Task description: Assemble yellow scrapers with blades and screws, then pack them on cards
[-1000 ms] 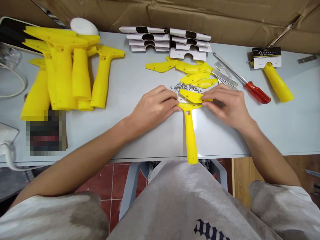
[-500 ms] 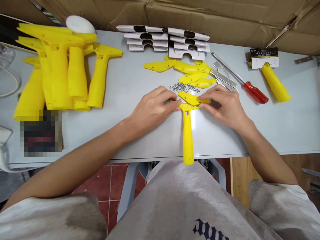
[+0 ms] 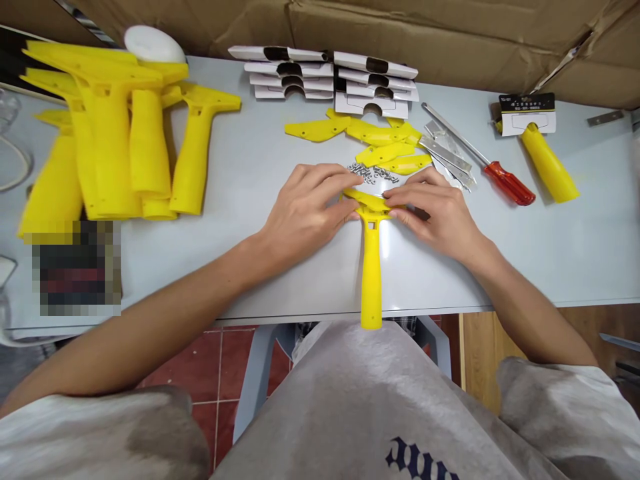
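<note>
A yellow plastic scraper handle [image 3: 371, 273] lies before me, its wide head away from me and its grip end reaching past the table edge. Over the head sits a yellow cover plate [image 3: 367, 199], slightly tilted, with a narrow gap at its right side. My left hand [image 3: 313, 210] is closed on the left end of the head, thumb low and fingers above. At the right end, my right hand [image 3: 435, 208] pinches the cover plate, its thumb against the head. Small metal nuts and screws [image 3: 361, 173] lie just beyond my fingers.
More yellow cover plates [image 3: 383, 135] lie behind the screws. To the right are metal blades [image 3: 445, 155], a red screwdriver [image 3: 509, 183] and a carded scraper [image 3: 550, 163]. Several yellow handles [image 3: 117, 147] stand at left. Folded white cards [image 3: 290, 70] line the back.
My right hand has brought the cover plate left and down onto the handle's head. The fingers of my left hand have lifted over the plate's left end.
</note>
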{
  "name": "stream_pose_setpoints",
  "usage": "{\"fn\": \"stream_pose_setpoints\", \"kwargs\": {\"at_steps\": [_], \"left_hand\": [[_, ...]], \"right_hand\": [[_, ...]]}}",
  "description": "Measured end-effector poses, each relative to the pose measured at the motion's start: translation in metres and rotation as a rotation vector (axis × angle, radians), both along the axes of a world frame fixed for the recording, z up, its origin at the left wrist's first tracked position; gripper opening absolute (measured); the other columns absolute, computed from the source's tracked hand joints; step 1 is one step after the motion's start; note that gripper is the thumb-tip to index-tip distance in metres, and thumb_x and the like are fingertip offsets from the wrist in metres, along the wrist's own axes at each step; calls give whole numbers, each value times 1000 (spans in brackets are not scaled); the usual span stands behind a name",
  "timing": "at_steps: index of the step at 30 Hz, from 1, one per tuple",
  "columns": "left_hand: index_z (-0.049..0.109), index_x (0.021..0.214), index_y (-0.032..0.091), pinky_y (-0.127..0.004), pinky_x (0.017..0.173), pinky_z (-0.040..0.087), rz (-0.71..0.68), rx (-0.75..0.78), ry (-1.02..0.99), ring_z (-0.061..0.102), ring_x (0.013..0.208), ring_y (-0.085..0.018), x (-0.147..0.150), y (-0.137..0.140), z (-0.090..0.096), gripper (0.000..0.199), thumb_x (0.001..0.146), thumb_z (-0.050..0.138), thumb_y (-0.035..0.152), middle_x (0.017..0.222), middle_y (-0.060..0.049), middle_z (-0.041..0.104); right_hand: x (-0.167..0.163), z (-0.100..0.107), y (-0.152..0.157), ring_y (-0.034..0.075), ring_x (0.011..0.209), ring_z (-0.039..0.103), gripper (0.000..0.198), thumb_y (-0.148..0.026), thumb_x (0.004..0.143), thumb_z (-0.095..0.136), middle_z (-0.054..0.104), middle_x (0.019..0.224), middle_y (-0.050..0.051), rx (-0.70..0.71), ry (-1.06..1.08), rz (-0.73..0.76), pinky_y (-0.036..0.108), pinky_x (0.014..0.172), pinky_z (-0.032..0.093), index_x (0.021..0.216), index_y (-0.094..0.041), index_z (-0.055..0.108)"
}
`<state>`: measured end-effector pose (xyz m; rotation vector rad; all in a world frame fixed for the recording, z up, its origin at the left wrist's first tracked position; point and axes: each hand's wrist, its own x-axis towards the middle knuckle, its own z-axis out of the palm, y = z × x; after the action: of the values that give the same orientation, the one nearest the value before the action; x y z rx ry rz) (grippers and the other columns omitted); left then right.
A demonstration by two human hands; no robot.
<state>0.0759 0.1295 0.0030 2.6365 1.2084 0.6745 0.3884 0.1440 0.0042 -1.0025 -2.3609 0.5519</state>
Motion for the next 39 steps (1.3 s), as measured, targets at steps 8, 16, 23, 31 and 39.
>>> {"fn": "stream_pose_setpoints", "kwargs": {"at_steps": [8,16,23,31,39], "left_hand": [[80,112,25,-53,108,62,-79,217,-148,87,130,-30,0,3,-22,15,123,70,26,136,-6,94],[84,124,28,-52,107,58,-31,133,-128,84,128,-31,2,-2,-19,20,124,64,27,127,-6,93],[85,121,31,-53,112,59,-15,77,-119,79,135,-31,-2,-1,-24,20,122,65,29,142,-6,87],[80,114,28,-49,103,58,-70,244,-118,79,125,-27,-2,4,-19,12,122,71,30,135,-3,88],[82,121,30,-51,102,56,-43,250,-198,79,127,-30,2,7,-32,10,121,72,28,136,-5,87]], "right_hand": [[3,-6,1,21,127,70,42,-59,122,66,83,137,4,55,-14,39,42,112,55,134,-27,90],[4,-2,0,22,129,72,35,-50,122,68,82,139,4,54,-35,54,45,112,55,131,-27,92],[7,2,1,21,131,71,38,-58,120,72,80,140,5,40,-49,86,45,117,55,130,-26,91],[9,1,2,20,127,71,27,-47,118,75,80,136,5,138,-33,110,41,109,54,127,-27,90],[12,3,5,19,123,73,19,-36,115,77,80,135,5,204,3,110,39,107,58,126,-25,87]]}}
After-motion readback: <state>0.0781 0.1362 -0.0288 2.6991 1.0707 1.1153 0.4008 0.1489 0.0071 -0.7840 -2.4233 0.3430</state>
